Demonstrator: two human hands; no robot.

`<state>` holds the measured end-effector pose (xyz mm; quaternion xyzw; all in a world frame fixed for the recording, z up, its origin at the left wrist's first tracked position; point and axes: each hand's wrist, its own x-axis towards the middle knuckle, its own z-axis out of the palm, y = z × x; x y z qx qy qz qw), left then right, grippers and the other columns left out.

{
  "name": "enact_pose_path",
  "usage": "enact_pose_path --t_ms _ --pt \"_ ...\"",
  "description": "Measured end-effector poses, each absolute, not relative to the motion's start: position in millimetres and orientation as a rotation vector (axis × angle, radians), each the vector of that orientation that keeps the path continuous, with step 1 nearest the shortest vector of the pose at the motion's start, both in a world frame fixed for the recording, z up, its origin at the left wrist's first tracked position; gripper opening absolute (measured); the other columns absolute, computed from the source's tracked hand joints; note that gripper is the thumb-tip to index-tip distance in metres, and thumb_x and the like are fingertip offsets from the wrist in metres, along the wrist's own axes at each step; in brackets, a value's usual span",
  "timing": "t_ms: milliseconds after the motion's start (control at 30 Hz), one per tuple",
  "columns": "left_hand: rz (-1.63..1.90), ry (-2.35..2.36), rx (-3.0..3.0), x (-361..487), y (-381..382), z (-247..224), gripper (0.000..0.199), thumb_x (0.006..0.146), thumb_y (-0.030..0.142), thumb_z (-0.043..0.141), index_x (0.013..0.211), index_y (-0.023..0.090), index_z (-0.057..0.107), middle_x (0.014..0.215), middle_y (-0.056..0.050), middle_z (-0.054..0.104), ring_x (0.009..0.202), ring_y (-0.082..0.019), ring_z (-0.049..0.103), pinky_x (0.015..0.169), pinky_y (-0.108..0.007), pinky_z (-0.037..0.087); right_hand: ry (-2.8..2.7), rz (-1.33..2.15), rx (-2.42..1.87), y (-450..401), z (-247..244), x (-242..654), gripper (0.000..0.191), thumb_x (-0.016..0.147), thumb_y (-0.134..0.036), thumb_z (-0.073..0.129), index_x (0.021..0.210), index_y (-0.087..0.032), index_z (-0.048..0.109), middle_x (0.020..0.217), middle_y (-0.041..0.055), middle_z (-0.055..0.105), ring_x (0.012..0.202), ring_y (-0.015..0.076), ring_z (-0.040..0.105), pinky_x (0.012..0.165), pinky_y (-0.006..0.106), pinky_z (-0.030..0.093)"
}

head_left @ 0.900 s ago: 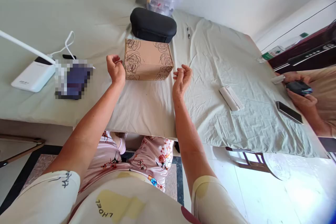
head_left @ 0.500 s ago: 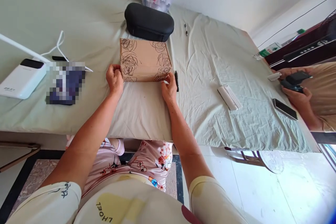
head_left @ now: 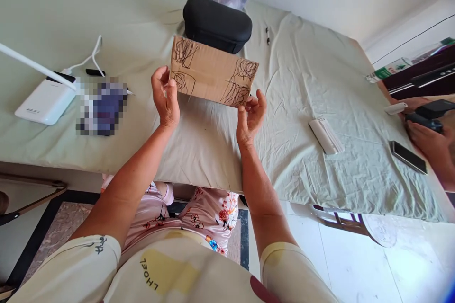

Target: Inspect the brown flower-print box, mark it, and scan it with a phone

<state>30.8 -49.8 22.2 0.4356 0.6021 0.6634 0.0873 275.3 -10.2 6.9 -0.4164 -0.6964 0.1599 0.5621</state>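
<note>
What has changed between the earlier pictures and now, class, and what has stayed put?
The left hand and right hand, at first beside the cardboard box, now hold its ends. The box has been tipped up, with its right end lower in view than its left. The black case, white device and pen lie where they were.

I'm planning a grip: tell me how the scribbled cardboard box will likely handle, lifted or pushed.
The cardboard box is probably fairly stiff: its edges look straight. It may be light, with left hand and right hand only at its ends. Its flat face suggests sliding, not rolling.
</note>
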Motion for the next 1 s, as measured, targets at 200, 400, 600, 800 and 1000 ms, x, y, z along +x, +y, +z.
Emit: enact_pose_path --t_ms 200,400,600,800,1000 --pt "2.141 1.555 1.344 37.6 -51.5 22.9 0.073 0.094 0.086 0.046 0.14 0.03 0.055 0.139 -0.011 0.064 0.137 -0.03 0.062 0.114 -0.042 0.051 -1.575 0.294 -0.885 -11.7 12.2 277.4 0.057 0.103 -0.062 0.047 0.15 -0.031 0.053 0.135 0.0119 0.062 0.116 0.0242 0.065 0.093 0.042 0.059" --pt "1.908 1.866 1.671 42.2 -59.0 27.0 0.07 0.097 0.069 0.056 0.151 0.025 0.054 0.163 -0.016 0.049 0.159 -0.038 0.039 0.133 -0.059 0.026 -1.66 0.168 -0.916 -14.8 17.7 278.2 0.047 0.107 -0.051 0.046 0.149 -0.03 0.055 0.136 0.0117 0.06 0.121 0.0257 0.064 0.096 0.047 0.059" --pt "1.576 1.951 2.023 68.5 -70.5 42.4 0.053 0.097 0.038 0.064 0.149 0.032 0.061 0.175 -0.01 0.039 0.17 -0.039 0.017 0.135 -0.07 -0.005 -1.726 0.134 -0.913 -18.6 15.1 272.6 0.048 0.109 -0.044 0.045 0.156 -0.034 0.047 0.137 0.0122 0.059 0.119 0.0259 0.064 0.095 0.047 0.061" --pt "1.478 1.827 2.191 91.5 -75.7 41.0 0.055 0.099 0.04 0.061 0.152 0.029 0.057 0.169 -0.012 0.05 0.169 -0.036 0.024 0.136 -0.068 -0.003 -1.775 0.151 -0.806 -32.8 16.1 258.4 0.042 0.109 -0.038 0.045 0.149 -0.031 0.054 0.125 0.0117 0.062 0.107 0.0236 0.066 0.081 0.04 0.064" --pt "1.545 1.684 2.305 90.7 -76.2 33.4 0.057 0.098 0.059 0.059 0.146 0.027 0.06 0.166 -0.015 0.053 0.167 -0.039 0.028 0.136 -0.067 0.004 -1.866 0.151 -0.588 -47.2 24.5 253.9 0.04 0.107 -0.032 0.048 0.146 -0.03 0.056 0.121 0.01 0.067 0.099 0.0211 0.069 0.083 0.042 0.066"
